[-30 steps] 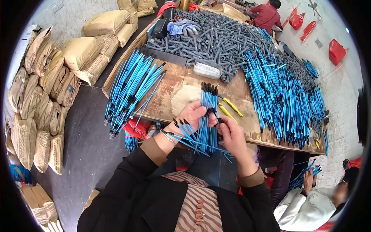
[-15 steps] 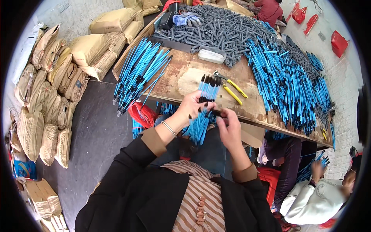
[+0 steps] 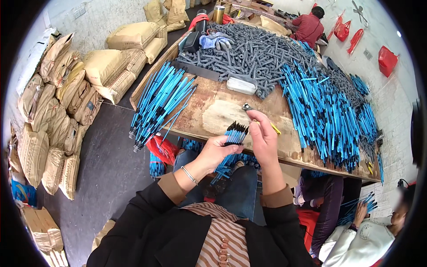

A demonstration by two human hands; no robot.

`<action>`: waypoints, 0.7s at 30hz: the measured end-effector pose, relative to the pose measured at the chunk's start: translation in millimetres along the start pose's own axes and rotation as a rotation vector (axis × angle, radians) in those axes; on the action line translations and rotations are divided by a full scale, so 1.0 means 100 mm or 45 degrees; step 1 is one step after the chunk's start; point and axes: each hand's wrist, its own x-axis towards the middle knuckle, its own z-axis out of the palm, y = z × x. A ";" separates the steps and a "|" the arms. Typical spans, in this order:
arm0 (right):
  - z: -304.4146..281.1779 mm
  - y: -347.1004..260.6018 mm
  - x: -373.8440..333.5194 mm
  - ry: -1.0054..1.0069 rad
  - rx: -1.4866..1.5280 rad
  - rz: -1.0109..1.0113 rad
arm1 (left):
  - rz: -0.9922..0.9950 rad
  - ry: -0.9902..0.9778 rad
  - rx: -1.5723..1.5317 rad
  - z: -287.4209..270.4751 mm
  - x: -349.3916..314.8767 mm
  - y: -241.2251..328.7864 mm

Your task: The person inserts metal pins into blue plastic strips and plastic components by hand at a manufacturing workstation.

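A bundle of thin blue sticks with black ends (image 3: 235, 135) is upright in my left hand (image 3: 214, 153), which is closed around it above my lap. My right hand (image 3: 264, 140) is over the table's near part, its thumb and index finger around the handles of a pair of pliers (image 3: 247, 107) with yellow grips. The hand hides most of the pliers; the dark head and part of one yellow grip show. More blue sticks (image 3: 227, 167) hang below the table edge, under my left hand.
The wooden table (image 3: 191, 120) bears a heap of grey plastic plugs (image 3: 253, 49), a blue stick pile at left (image 3: 162, 100) and a larger one at right (image 3: 318, 115). A white tray (image 3: 241, 83) stands mid-table. Paper sacks (image 3: 58, 115) line the left wall. A person (image 3: 360, 236) works at right.
My right hand has left the bundle and moved up onto the pliers. The left hand with the bundle has come slightly lower in view. The whole view has shifted.
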 end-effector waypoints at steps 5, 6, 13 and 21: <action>0.12 0.10 0.11 -0.528 -0.420 -0.141 | -0.011 -0.059 -0.018 -0.09 -0.08 -0.02; 0.11 0.15 0.12 -0.500 -0.226 0.010 | -0.044 -0.038 -0.007 -0.12 -0.10 -0.03; -0.46 0.96 0.19 -0.125 -1.406 -0.161 | -0.202 0.035 0.001 -0.27 0.09 -0.09; -0.38 0.77 0.18 0.045 -1.098 -0.167 | -0.209 0.051 -0.092 -0.37 0.27 -0.03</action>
